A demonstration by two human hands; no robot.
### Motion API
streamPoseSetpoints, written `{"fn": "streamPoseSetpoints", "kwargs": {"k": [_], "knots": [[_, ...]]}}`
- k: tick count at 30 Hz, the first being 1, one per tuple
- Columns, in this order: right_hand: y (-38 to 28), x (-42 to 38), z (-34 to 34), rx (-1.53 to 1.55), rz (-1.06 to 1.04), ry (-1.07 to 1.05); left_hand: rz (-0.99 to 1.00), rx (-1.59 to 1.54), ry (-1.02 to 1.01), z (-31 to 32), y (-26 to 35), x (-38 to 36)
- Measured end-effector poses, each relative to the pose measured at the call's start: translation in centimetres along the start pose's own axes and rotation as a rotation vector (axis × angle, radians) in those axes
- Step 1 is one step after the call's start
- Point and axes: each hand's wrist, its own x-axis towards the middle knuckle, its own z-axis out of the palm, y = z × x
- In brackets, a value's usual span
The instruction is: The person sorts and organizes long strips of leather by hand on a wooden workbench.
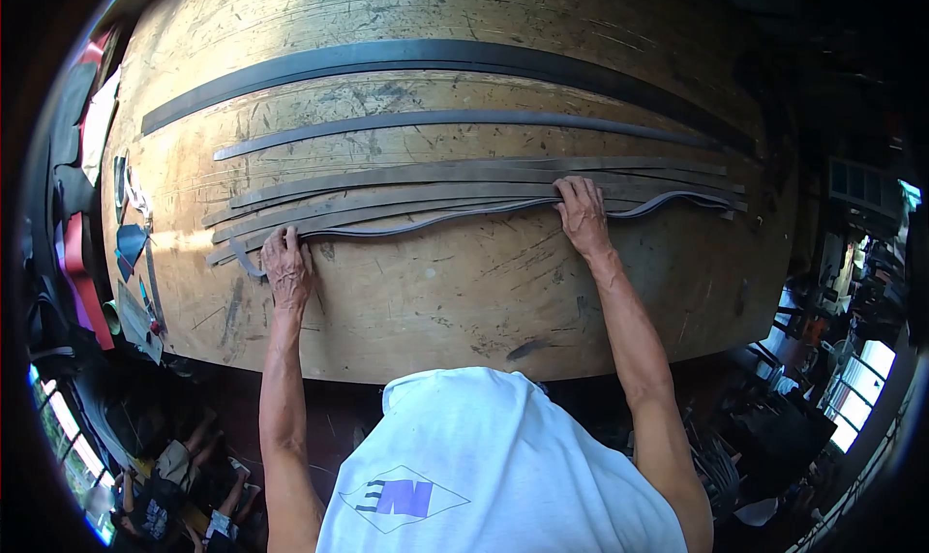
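A long, thin, dark strip (426,224) with a paler edge runs between my two hands, standing partly on edge and bending in waves. My left hand (287,270) pinches it near its left end, where a short grey tail curls out beyond the fingers. Farther right, the fingers of my right hand (583,216) close over the same strip, and its wavy end carries on past them. Just behind lie several flat grey-brown strips (387,190), loosely fanned side by side. The undersides of both hands' fingers are hidden.
Behind these lie a single grey strip (435,119) and a wide black band (416,52) on the worn wooden table (435,321). Scissors (138,197) and small dark pieces sit at the left edge. People (184,466) are at lower left.
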Motion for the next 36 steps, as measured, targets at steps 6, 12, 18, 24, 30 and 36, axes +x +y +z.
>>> {"fn": "streamPoseSetpoints", "kwargs": {"k": [6,12,18,24,30,36], "knots": [[-0.4,0.2,-0.5,-0.018,0.018,-0.034,0.26,-0.186,-0.073,0.0,8.9,3.1],[-0.1,-1.7,0.1,0.013,-0.069,0.073,0.428,-0.198,-0.094,0.1,13.5,5.4],[0.2,0.4,-0.5,0.063,-0.032,0.064,0.456,-0.273,-0.005,1.6,12.4,5.1],[0.2,2.3,0.7,0.017,-0.045,0.095,0.413,-0.298,-0.035,0.7,13.3,6.4],[-0.4,1.2,-0.1,-0.054,-0.051,0.082,0.429,-0.323,0.019,1.7,14.5,6.1],[-0.3,-3.4,-0.1,-0.079,-0.138,0.053,0.455,-0.28,0.036,0.7,15.7,6.2]]}}
